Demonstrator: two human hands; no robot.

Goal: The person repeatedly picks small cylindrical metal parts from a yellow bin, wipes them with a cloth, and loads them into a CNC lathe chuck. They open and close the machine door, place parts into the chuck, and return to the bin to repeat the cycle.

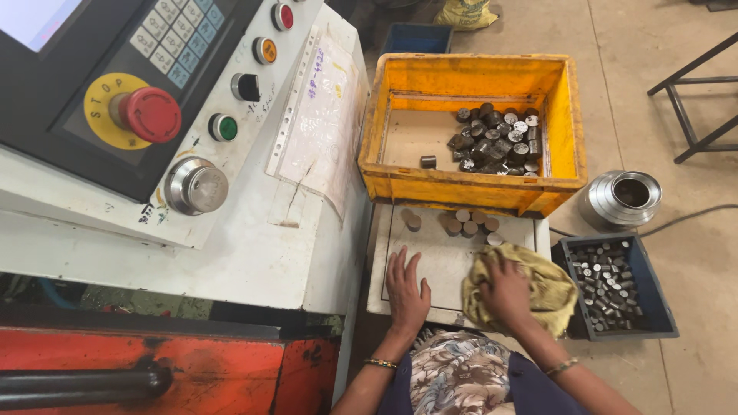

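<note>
left hand [406, 288] lies flat on the white surface [442, 257], fingers released and spread, holding nothing. right hand [503, 286] presses on a yellow cloth [550, 288] at the surface's right edge, fingers grasping it. small metal cylinders [465, 223] sit just ahead, below the orange crate [469, 184].

Far orange plastic crate [469, 188] with dark grey steel slugs [498, 140], near-right dark grey plastic bin [659, 300], crumpled mustard-yellow cloth [547, 286], white metal tray [446, 261], red mushroom stop button [150, 114] on yellow ring far left, floral-print garment [453, 376].
</note>
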